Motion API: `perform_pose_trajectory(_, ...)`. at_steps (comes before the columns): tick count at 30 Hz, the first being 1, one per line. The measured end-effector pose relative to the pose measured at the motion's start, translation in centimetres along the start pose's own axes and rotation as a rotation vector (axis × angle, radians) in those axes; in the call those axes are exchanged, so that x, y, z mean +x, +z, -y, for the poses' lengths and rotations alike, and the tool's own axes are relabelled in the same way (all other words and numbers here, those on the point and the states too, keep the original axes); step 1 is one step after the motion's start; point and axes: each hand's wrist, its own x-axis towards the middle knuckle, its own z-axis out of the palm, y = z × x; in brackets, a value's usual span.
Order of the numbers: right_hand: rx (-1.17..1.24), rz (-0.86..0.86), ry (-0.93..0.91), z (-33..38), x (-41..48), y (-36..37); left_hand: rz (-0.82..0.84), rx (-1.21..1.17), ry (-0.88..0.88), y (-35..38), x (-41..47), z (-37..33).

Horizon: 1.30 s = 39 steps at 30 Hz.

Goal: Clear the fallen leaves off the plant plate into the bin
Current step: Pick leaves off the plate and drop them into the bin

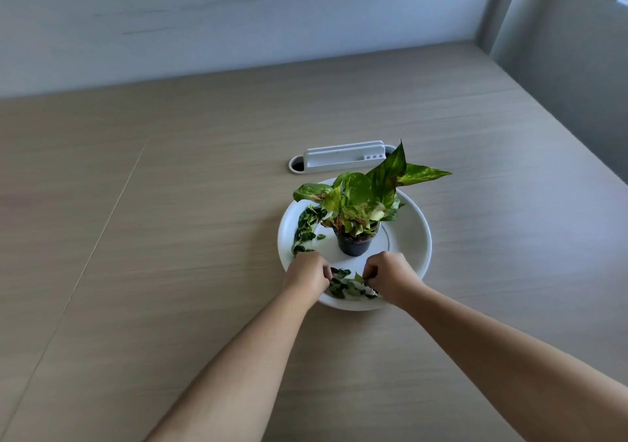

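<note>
Both hands curl around a heap of fallen leaves (pixel 350 285) at the white plate's (pixel 413 234) near rim: left hand (pixel 307 273) and right hand (pixel 390 277) pinch leaves, before the potted pothos (pixel 356 210).

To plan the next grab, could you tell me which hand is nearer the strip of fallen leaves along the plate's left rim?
Left. The left hand sits just below the strip of fallen green leaves; the right hand is across the round white plate.
</note>
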Motion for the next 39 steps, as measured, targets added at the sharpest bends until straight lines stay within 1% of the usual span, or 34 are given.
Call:
perform_pose_trajectory(4, 0.085, -0.049, 0.059, 0.6, -0.4, -1.8, -0.129, -0.142, 0.039, -1.5, -0.6, 0.2)
perform_pose_trajectory(6, 0.117, -0.084, 0.069, 0.8, -0.4, -2.4, -0.158, -0.182, 0.048, -2.1, -0.9, 0.1)
perform_pose_trajectory(13, 0.151, -0.175, 0.083, 0.0, -2.2, -4.1, -0.14, -0.254, 0.064, -2.1, -2.2, -1.7)
perform_pose_trajectory(18, 0.193, -0.271, 0.098, -3.4, -5.3, -6.8, -0.113, -0.252, 0.118, -0.4, -3.3, -6.1)
perform_pose_trajectory(21, 0.218, -0.334, 0.166, -7.9, -8.2, -9.3, -0.074, -0.252, 0.176, 1.3, -4.1, -11.2)
perform_pose_trajectory(26, 0.248, -0.48, 0.345, -19.6, -17.9, -14.6, 0.007, -0.237, 0.385, 6.4, -6.7, -24.6)
perform_pose_trajectory(29, 0.251, -0.59, 0.49, -28.6, -26.8, -17.8, 0.106, -0.204, 0.524, 12.2, -10.4, -35.0)
perform_pose_trajectory(31, 0.253, -0.643, 0.564, -32.8, -31.2, -19.0, 0.155, -0.181, 0.601, 15.4, -12.2, -39.7)
perform_pose_trajectory(32, 0.28, -0.686, 0.624, -35.8, -34.9, -19.5, 0.192, -0.149, 0.672, 18.2, -14.1, -43.2)
perform_pose_trajectory(35, 0.344, -0.774, 0.792, -43.2, -44.5, -19.5, 0.305, -0.053, 0.847, 25.6, -19.5, -51.8)
perform_pose_trajectory(39, 0.459, -0.835, 0.974, -49.5, -52.4, -16.7, 0.455, 0.082, 0.978, 33.3, -24.9, -58.0)
